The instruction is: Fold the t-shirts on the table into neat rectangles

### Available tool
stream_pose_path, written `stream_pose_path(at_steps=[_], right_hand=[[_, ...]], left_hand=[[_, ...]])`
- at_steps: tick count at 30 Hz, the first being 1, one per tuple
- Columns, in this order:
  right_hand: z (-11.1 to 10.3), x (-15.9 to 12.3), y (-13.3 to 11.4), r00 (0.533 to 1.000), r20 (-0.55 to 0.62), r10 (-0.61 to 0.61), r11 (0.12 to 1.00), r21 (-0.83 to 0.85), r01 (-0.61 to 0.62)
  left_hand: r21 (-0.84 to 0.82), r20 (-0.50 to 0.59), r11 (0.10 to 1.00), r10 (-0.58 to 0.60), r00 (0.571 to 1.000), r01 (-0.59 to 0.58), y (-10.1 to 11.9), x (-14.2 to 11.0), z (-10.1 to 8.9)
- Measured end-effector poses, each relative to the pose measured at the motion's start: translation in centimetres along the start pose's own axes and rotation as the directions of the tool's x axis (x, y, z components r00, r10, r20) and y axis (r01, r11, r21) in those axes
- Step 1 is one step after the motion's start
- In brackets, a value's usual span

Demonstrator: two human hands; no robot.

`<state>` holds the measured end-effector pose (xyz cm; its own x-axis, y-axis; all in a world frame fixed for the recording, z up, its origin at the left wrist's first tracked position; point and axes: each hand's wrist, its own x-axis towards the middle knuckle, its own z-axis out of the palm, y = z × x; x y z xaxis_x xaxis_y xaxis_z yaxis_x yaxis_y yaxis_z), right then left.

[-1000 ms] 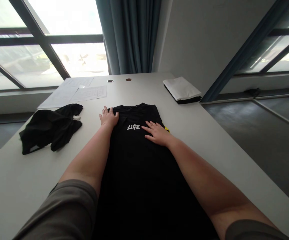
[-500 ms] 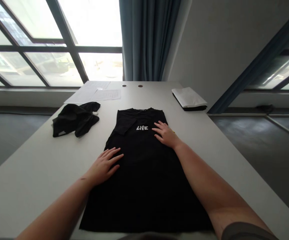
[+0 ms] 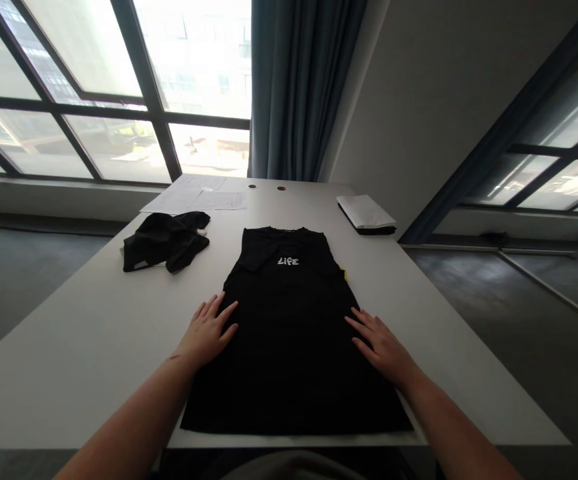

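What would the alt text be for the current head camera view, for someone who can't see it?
Two bare hands, left and right, rest on the side edges of a black cloth shirt with white lettering, spread flat on a white table. Beyond lie a crumpled black cloth, white paper sheets and a folded white-and-black bundle.

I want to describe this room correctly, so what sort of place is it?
It looks like a workroom or office: a large white table with cable holes, printed papers on it, and wide windows behind.
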<state>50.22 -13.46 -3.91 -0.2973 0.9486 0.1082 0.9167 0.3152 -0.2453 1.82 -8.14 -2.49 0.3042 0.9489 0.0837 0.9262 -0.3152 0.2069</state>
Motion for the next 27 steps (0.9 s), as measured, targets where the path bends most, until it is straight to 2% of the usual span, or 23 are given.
stream_pose_path(at_steps=[5, 14, 17, 20, 22, 24, 27], right_hand=[[0.0, -0.1, -0.1, 0.999, -0.025, 0.045, 0.999, -0.017, -0.045], [0.3, 0.1, -0.1, 0.997, -0.060, 0.053, 0.999, 0.004, -0.053], [0.6, 0.0, 0.1, 0.996, -0.079, 0.051, 0.999, 0.019, -0.049], [-0.2, 0.3, -0.4, 0.993, -0.106, 0.056, 0.997, 0.056, -0.050], [-1.6, 1.4, -1.5, 0.988, -0.146, 0.052, 0.995, 0.097, -0.038], [-3.3, 3.7, -3.6, 0.979, -0.204, 0.021, 0.991, 0.135, 0.006], [-5.2, 9.4, -8.4, 0.968, -0.233, -0.097, 0.975, 0.175, 0.139]], left_hand=[[0.000, 0.002, 0.996, -0.091, 0.996, 0.091, -0.4, 0.0, 0.1], [-0.068, 0.004, 0.996, -0.052, 0.999, 0.052, -1.0, 0.2, 0.4], [-0.114, 0.007, 0.993, -0.019, 1.000, 0.020, -1.0, 0.3, 0.2], [-0.187, -0.015, 0.982, -0.009, 1.000, 0.006, -0.8, 0.4, -0.4], [-0.278, -0.048, 0.960, 0.009, 0.999, -0.022, -0.6, 0.4, -0.9], [-0.378, -0.084, 0.924, 0.020, 0.996, -0.051, -0.1, 0.3, -1.3], [-0.491, -0.108, 0.871, -0.038, 0.993, -0.020, 0.5, 0.0, -1.6]])
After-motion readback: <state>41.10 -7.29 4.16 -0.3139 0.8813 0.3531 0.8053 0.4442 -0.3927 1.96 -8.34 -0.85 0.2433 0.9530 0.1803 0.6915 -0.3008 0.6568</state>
